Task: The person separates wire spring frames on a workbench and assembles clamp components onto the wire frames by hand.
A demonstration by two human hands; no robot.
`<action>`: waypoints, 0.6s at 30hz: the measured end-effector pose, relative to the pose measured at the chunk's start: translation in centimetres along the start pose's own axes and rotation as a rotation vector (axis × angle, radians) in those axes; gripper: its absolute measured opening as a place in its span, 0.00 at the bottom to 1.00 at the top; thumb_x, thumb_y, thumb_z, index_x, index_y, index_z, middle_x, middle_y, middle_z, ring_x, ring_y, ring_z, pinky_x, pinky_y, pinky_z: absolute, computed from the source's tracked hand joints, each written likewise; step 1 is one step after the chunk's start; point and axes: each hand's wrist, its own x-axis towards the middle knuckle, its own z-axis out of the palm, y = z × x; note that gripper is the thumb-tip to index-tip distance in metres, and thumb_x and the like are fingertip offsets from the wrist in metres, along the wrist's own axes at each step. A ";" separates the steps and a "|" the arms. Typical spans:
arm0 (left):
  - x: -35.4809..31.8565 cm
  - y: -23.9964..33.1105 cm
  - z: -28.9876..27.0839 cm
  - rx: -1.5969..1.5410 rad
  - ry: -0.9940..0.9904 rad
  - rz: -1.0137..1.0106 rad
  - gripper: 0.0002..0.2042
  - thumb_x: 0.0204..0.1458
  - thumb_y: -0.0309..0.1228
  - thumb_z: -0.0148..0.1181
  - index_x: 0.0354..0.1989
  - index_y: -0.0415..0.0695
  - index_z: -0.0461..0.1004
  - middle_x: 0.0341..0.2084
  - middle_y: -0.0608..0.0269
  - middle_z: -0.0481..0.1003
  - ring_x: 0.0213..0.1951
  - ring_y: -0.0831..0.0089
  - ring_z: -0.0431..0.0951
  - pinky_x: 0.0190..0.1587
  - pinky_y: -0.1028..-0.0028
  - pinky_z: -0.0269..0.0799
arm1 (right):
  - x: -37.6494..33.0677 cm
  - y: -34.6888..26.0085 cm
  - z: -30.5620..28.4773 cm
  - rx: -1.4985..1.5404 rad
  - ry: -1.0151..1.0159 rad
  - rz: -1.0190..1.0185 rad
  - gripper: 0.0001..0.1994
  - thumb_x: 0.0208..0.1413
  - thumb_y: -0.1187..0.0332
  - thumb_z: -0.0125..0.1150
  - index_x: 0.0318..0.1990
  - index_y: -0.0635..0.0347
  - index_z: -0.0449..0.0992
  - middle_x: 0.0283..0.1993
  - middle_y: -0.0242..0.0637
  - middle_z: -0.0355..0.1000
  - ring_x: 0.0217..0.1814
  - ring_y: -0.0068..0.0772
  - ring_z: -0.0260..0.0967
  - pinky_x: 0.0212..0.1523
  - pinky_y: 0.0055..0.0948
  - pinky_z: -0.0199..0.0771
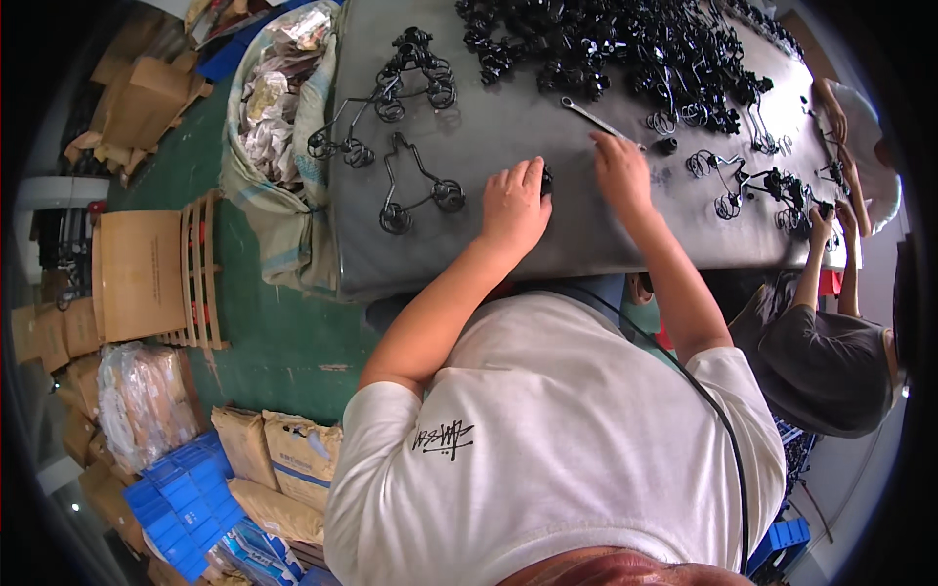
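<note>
1. The left hand (pixel 513 205) sits palm-down on the grey metal counter (pixel 547 244), its fingers curled around a small black part (pixel 546 181) that peeks out at the fingertips; the grip looks closed on it, most likely to keep it from sliding on the smooth sheet
2. The right hand (pixel 621 171) lies flat just beside it, fingers stretched toward the spanner (pixel 593 119), which lies loose on the counter; the fingertips are at its near end, but I cannot tell whether they pinch anything
3. The two hands are near each other but not touching, with the black part between them
4. To the left lie bent black wire frames with coiled ends (pixel 415 190), spread singly, probably so they stay untangled
5. Across the far edge a heap of black parts (pixel 625 49) is piled together like stock within arm's reach
6. A small black round piece (pixel 665 146) sits alone just beyond the right hand
7. A woven sack of scraps (pixel 278 117) hangs open against the counter's left side
8. At the right, another person (pixel 821 361) works on similar wire pieces
</note>
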 end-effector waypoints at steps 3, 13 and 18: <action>0.2 -0.4 0.7 -0.036 0.092 0.086 0.25 0.44 0.28 0.64 0.55 0.40 0.70 0.49 0.53 0.74 0.48 0.56 0.75 0.51 0.59 0.70 | -1.0 -2.9 0.4 0.402 -0.076 -0.257 0.08 0.58 0.65 0.58 0.39 0.60 0.75 0.37 0.43 0.72 0.42 0.49 0.70 0.45 0.43 0.71; 0.7 -0.9 0.7 -0.250 0.096 0.040 0.22 0.46 0.25 0.63 0.52 0.42 0.71 0.41 0.52 0.77 0.46 0.52 0.76 0.50 0.59 0.72 | -3.0 -4.2 0.3 0.369 -0.097 -0.031 0.08 0.62 0.66 0.55 0.35 0.61 0.72 0.34 0.42 0.70 0.37 0.50 0.70 0.38 0.44 0.70; 0.8 -1.3 1.0 -0.297 0.176 0.012 0.22 0.45 0.27 0.65 0.51 0.44 0.71 0.39 0.54 0.78 0.43 0.53 0.77 0.49 0.59 0.72 | -2.7 -4.5 -1.7 0.705 -0.051 -0.095 0.05 0.60 0.70 0.58 0.40 0.61 0.74 0.34 0.41 0.70 0.36 0.42 0.71 0.39 0.34 0.71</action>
